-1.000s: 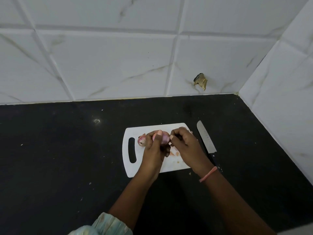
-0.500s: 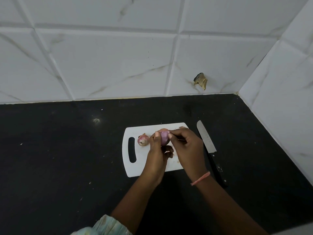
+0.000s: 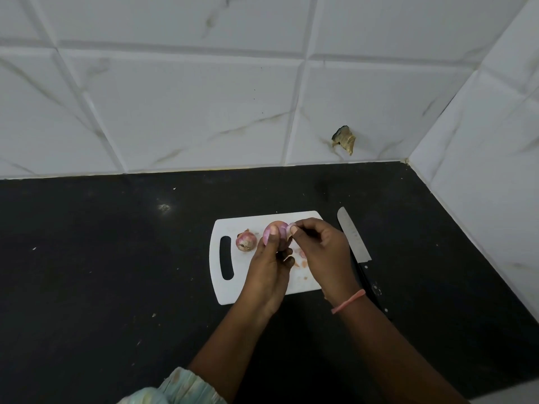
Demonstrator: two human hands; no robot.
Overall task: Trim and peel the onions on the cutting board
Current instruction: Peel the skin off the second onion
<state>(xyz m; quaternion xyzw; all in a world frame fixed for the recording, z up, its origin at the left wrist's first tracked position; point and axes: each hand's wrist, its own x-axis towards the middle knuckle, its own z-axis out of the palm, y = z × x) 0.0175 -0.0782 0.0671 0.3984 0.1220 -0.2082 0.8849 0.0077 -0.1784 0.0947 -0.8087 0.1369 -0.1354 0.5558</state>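
step: peeling, judging by the grip. I hold 1 onion up over the cutting board (image 3: 230,290) so scraps drop on it, not on the counter (image 3: 102,272).
L hand: my left hand (image 3: 269,271) grips the held onion (image 3: 275,230) from below, thumb pressed on its near face, fingers curled round the underside. Prob to keep it from turning while the other hand pulls.
R hand: my right hand (image 3: 320,252) pinches a pale flap of skin (image 3: 290,228) at the onion's right edge, thumb + forefinger tips together, other fingers curled in. Flap looks partly lifted; can't tell how much is still attached.
held onion: pink, mostly smooth on the side I see, so prob close to peeled; far side hidden.
2nd onion: other onion (image 3: 246,241) sits on the board just left of my left hand, near the handle slot. Dry brownish bits on it, looks not yet peeled. Parked there to wait its turn, I'd guess.
scraps: small pinkish peel bits (image 3: 302,263) on the board under/between my hands.
knife: knife (image 3: 354,239) lies on the counter just off the board's right edge, tip pointing away from me. Nobody's touching it; close to my right hand for the next trim.
progress: approx halfway, 1 onion in hand, 1 left.
risk: thin skin may tear short, needing a re-pinch.
bg: white tile wall (image 3: 175,97), chipped spot low on it.
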